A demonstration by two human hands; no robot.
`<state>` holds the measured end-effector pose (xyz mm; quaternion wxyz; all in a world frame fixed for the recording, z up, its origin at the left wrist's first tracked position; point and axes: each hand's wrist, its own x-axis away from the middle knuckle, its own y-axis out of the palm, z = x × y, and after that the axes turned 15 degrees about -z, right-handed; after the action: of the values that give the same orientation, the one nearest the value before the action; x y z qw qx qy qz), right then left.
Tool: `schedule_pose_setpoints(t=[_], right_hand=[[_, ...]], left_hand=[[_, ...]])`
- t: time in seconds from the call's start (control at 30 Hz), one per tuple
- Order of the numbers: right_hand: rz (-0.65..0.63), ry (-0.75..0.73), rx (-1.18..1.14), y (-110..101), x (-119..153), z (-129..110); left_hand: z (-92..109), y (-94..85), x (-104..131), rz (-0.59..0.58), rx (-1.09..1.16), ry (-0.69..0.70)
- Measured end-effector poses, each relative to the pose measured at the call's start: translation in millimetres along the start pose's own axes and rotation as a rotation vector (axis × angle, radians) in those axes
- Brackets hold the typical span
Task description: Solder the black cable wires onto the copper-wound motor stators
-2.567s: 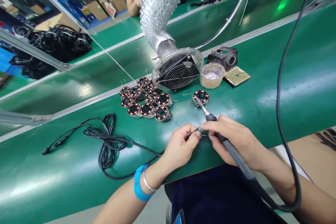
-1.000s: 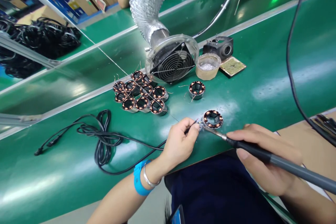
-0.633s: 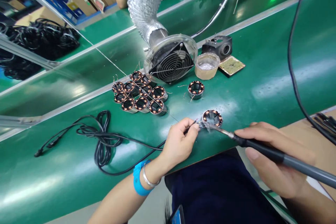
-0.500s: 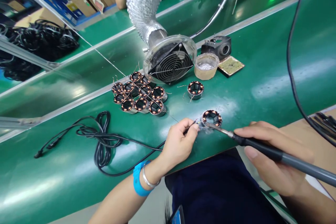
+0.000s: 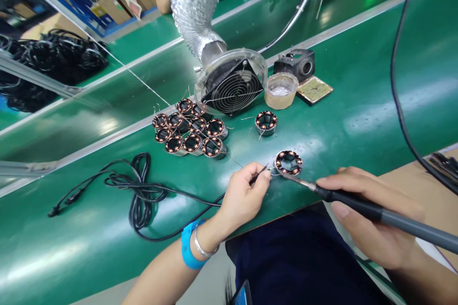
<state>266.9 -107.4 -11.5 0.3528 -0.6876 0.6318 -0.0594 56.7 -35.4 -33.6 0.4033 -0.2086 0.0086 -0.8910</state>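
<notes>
My left hand [image 5: 246, 195] is closed in a pinch on the end of a black cable [image 5: 179, 192], whose thin wires reach the near left side of a motor stator [image 5: 288, 162]. That stator is a metal ring with copper coils, lying on the green bench. In my right hand [image 5: 375, 214] is a soldering iron [image 5: 343, 199], held like a pen. Its tip is at the stator's near lower edge, close to the wires; whether it touches them is too small to tell. Part of the cable end is hidden by my left fingers.
Another stator [image 5: 266, 123] stands behind, with a group of several stators [image 5: 193, 128] to the left. A fume extractor [image 5: 232, 86] on a silver duct hangs over the bench. Beside it are a round tub [image 5: 281, 90], a square pad [image 5: 315, 89] and a black iron holder [image 5: 296, 63].
The soldering iron's tip has shifted slightly down and left along the stator's near edge. My left hand and the stator stay almost where they were.
</notes>
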Motion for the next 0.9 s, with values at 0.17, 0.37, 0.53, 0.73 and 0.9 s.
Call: schedule_pose_setpoints(t=[0.17, 0.37, 0.53, 0.73, 0.9], right_hand=[[-0.018, 0.001, 0.017, 2.1, -1.0, -1.0], [-0.009, -0.007, 0.026, 5.0, -1.6, 0.6], [0.001, 0.012, -0.012, 4.1, -0.2, 0.2], [0.032, 0.048, -0.031, 2.2, 3.2, 0.8], [0.026, 0.066, -0.054, 2.1, 2.8, 1.1]], left_hand=[[0.8, -0.4, 0.7, 0.007, -0.009, 0.006], [1.1, -0.2, 1.1, 0.008, -0.008, 0.014], [1.1, -0.5, 1.2, 0.01, -0.009, 0.02], [0.2, -1.5, 1.3, 0.01, -0.032, 0.018], [1.3, -0.9, 1.9, 0.012, -0.031, 0.015]])
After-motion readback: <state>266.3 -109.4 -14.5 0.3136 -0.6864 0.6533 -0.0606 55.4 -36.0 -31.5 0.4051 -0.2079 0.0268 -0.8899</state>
